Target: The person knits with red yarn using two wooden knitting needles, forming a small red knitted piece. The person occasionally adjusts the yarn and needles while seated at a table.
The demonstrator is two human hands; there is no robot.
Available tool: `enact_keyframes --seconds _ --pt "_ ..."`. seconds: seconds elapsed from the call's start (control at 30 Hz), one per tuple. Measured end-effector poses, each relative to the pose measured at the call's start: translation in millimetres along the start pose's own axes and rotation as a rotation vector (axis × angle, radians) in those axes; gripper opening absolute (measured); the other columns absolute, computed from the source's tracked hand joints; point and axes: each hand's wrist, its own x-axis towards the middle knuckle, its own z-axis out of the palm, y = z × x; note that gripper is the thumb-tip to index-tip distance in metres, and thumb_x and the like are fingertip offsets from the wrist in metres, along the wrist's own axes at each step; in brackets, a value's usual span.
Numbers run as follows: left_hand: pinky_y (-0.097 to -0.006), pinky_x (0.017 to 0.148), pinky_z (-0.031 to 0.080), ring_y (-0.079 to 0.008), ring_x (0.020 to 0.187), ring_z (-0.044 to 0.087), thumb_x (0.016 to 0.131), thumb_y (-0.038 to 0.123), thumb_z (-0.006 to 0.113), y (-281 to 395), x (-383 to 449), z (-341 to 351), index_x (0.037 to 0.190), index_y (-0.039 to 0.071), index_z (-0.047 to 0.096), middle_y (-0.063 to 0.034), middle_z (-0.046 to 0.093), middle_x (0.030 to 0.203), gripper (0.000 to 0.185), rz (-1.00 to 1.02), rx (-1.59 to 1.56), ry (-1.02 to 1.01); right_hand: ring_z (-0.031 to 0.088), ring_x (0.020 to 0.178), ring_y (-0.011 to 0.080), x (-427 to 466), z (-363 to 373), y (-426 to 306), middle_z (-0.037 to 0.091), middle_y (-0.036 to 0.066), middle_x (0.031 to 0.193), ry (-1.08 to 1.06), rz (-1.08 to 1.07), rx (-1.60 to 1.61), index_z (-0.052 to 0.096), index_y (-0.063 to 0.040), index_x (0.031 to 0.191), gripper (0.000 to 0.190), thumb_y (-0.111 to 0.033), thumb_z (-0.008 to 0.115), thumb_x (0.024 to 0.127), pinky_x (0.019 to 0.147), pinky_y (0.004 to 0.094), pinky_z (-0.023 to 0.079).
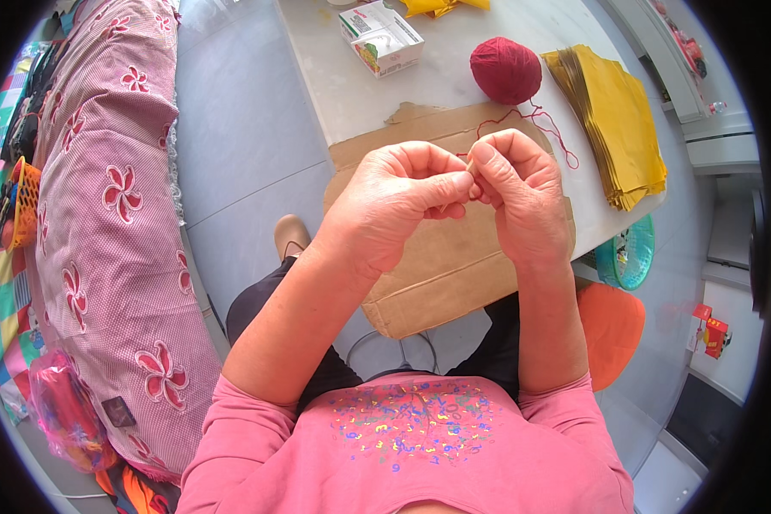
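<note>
My left hand (395,199) and my right hand (530,193) meet fingertip to fingertip above a flattened cardboard sheet (443,276). Between the left thumb and fingers is a thin, pale wooden-looking stick (470,166), mostly hidden by them. A small loop of dark red yarn (478,190) shows at the right fingertips, pinched close to the stick. From there a loose strand (556,132) runs back to a ball of red yarn (506,70) just beyond the cardboard. How the yarn passes round the stick is hidden by my fingers.
On the white table (315,70) stand a printed carton (382,42) and a stack of yellow packets (617,122). A turquoise basket (626,250) and an orange stool seat (610,331) are at the right. A pink flower-patterned cover (115,257) lies over furniture at the left.
</note>
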Motion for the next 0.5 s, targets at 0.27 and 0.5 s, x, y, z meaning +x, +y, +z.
enact_keyframes --seconds 0.27,0.5 --pt "-0.0248 0.073 0.050 -0.0104 0.073 0.059 0.087 0.011 0.067 6.5 0.0 -2.2 0.093 0.001 0.065 -0.0038 0.066 0.085 0.012 0.111 -0.052 0.107 0.053 0.072 0.0044 -3.2 6.1 -5.5 0.062 0.000 0.079 -0.094 0.009 -0.148 0.062 0.000 0.087 0.011 -0.010 0.064 0.089 0.068 0.0203 0.043" --pt "-0.0234 0.074 0.050 -0.0098 0.075 0.060 0.088 0.010 0.066 5.6 -1.1 3.1 0.095 -0.002 0.065 -0.0040 0.065 0.084 0.014 0.227 0.058 0.144 0.052 0.076 0.0054 -4.0 2.8 -0.9 0.060 0.000 0.081 -0.115 -0.128 -0.130 0.061 0.000 0.084 0.003 -0.002 0.062 0.087 0.070 0.0208 0.042"
